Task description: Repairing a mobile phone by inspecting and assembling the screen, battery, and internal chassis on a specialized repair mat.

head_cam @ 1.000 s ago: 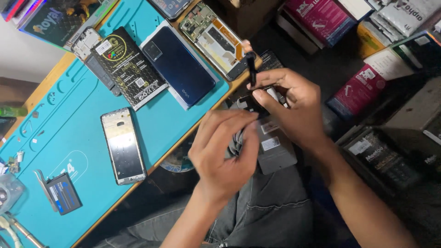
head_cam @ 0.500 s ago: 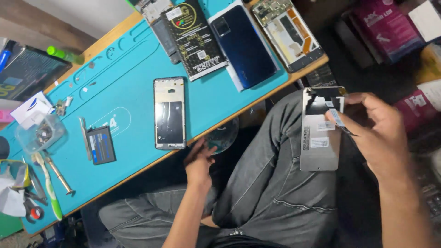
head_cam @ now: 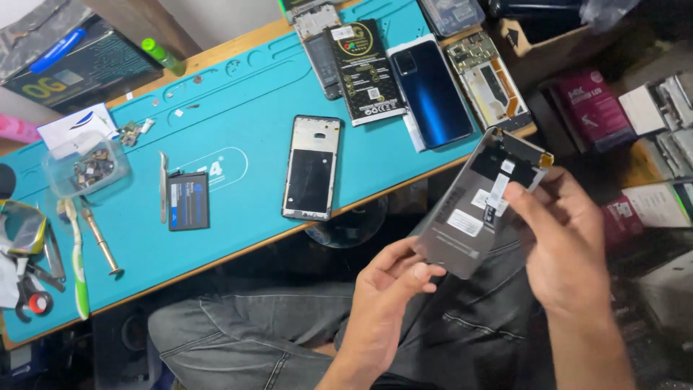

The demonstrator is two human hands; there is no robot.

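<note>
Both hands grip one phone display panel [head_cam: 476, 206] over the lap: left hand [head_cam: 390, 289] pinching its near corner, right hand [head_cam: 563, 238] its far edge; the bare phone frame [head_cam: 312, 167] lies unfitted on the teal mat [head_cam: 238, 108].

Over the lap, the left hand [head_cam: 386, 289] gripped the lower edge of a grey phone screen panel [head_cam: 473, 206] while the right hand [head_cam: 567, 238] pinched its upper part, beside the blue work mat [head_cam: 238, 144] bearing an empty phone frame [head_cam: 312, 167].
</note>
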